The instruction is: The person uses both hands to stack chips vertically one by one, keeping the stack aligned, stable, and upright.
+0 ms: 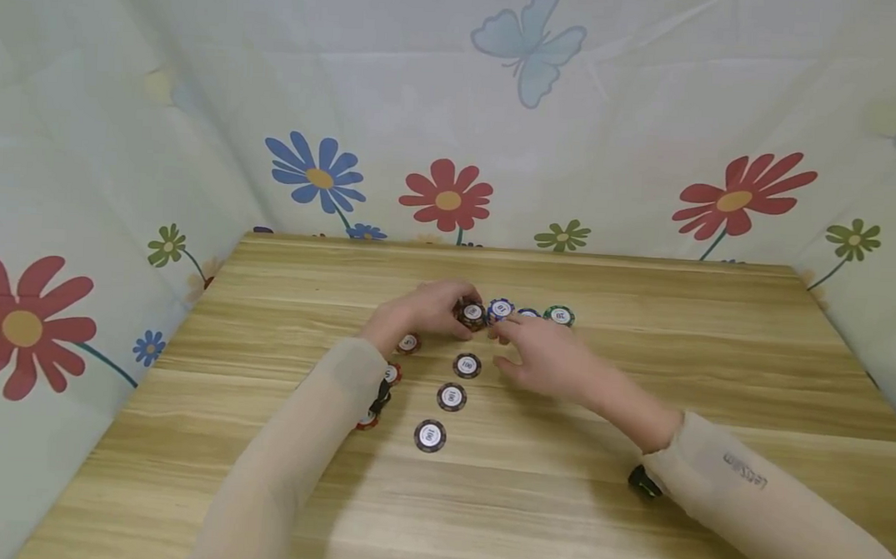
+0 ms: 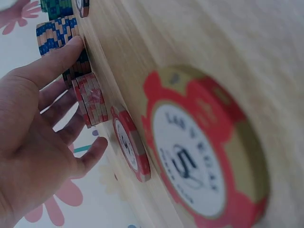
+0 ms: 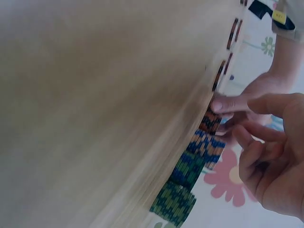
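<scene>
Flowered cloth (image 1: pixel 628 112): hangs beyond the table's 12 o'clock edge.
Wooden table (image 1: pixel 716 341): carries all the chips.
Right hand (image 1: pixel 546 355): half open, fingers loosely bent, no grip showing; fingertips by the blue stack (image 1: pixel 501 307) (whether they touch, I cannot tell).
Left hand (image 1: pixel 435 306): thumb and fingers curled round the dark stack (image 1: pixel 473 313).
Dark stack: blue stack just beside at 3 o'clock, green stack (image 1: pixel 559 315) farther that way; red stack (image 2: pixel 92 99) at 8 o'clock.
Dark chips (image 1: pixel 452 396): three, trailing towards 7 o'clock.
</scene>
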A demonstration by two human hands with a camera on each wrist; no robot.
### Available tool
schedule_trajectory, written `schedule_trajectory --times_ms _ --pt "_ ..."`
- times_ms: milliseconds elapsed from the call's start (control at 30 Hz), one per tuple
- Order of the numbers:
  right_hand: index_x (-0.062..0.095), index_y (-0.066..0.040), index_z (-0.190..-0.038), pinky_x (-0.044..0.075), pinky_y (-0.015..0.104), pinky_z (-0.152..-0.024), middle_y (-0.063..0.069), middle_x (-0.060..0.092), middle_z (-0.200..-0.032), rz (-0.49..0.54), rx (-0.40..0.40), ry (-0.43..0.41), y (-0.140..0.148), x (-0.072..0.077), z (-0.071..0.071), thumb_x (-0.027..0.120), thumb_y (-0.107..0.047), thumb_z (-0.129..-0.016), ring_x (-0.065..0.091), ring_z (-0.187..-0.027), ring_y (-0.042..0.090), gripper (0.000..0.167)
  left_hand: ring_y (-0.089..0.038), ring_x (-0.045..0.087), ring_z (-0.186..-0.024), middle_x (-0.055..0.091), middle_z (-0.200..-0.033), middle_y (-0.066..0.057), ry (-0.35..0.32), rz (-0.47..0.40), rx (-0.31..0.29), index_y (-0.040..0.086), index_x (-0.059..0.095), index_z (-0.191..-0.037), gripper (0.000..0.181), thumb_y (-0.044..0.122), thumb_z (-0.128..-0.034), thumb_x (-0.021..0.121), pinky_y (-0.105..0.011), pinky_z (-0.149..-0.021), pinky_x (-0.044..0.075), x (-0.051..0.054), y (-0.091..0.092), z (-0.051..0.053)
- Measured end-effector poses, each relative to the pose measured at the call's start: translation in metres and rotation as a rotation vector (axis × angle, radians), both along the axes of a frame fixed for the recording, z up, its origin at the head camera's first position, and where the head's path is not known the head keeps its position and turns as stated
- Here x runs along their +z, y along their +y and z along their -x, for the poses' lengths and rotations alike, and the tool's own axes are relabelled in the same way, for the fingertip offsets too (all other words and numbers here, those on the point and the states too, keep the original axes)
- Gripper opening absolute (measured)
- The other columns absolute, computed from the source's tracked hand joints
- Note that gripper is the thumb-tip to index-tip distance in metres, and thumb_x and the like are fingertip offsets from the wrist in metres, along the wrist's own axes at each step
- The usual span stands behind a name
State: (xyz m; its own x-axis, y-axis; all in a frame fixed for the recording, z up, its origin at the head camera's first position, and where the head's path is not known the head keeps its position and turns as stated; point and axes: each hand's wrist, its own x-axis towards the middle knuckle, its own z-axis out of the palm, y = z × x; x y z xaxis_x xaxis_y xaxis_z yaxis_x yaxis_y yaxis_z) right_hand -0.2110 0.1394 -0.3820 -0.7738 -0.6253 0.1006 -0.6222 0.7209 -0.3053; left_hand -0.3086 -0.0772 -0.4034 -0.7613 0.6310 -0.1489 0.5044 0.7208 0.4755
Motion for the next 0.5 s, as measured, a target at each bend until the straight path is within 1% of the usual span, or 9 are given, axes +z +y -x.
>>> schedule_trajectory --times_ms 100,200,300,400,500 --pt "0.071 -0.006 -0.113 0.056 0.038 -0.075 0.004 0.071 -0.101 -0.013 0.070 -0.022 -0.005 -0.004 -0.010 0.074 -0.016 -0.092 0.068 -0.088 0.018 0.023 -0.019 0.058 -0.113 0.065 -0.124 -0.005 -0.004 -0.013 0.009 0.010 0.063 -0.132 0.048 0.023 -0.0904 0.082 -0.040 -0.102 0.045 -0.001 -0.001 0.000" --pt "0.073 -0.006 -0.111 0.056 0.035 -0.073 0.003 0.070 -0.097 -0.032 0.158 -0.029 -0.012 -0.008 -0.021 0.074 -0.015 -0.091 0.067 -0.083 0.015 0.022 -0.020 0.059 -0.111 0.065 -0.123 -0.005 -0.006 -0.018 0.018 0.010 0.065 -0.131 0.046 0.023 -0.0906 0.082 -0.038 -0.100 0.046 0.000 -0.001 -0.001" --pt "0.073 -0.007 -0.107 0.055 0.034 -0.070 0.001 0.069 -0.093 -0.062 0.242 -0.007 -0.020 -0.011 -0.030 0.076 -0.017 -0.090 0.065 -0.077 0.013 0.020 -0.020 0.059 -0.110 0.065 -0.121 -0.006 -0.012 -0.024 0.025 0.009 0.066 -0.130 0.045 0.022 -0.0901 0.082 -0.037 -0.099 0.047 0.000 -0.001 -0.001" --pt "0.072 -0.009 -0.102 0.053 0.033 -0.064 -0.002 0.067 -0.089 -0.093 0.289 0.022 -0.027 -0.012 -0.038 0.076 -0.019 -0.089 0.061 -0.070 0.011 0.017 -0.020 0.059 -0.109 0.065 -0.121 -0.005 -0.022 -0.038 0.032 0.010 0.066 -0.130 0.045 0.021 -0.0899 0.083 -0.037 -0.099 0.047 -0.001 -0.001 -0.001" --pt "0.072 -0.011 -0.104 0.053 0.032 -0.064 -0.002 0.066 -0.091 -0.119 0.333 0.022 -0.034 -0.012 -0.043 0.075 -0.020 -0.090 0.061 -0.072 0.011 0.017 -0.020 0.059 -0.109 0.066 -0.121 -0.005 -0.027 -0.053 0.037 0.010 0.067 -0.130 0.045 0.020 -0.0895 0.083 -0.037 -0.098 0.047 -0.001 -0.002 -0.001"
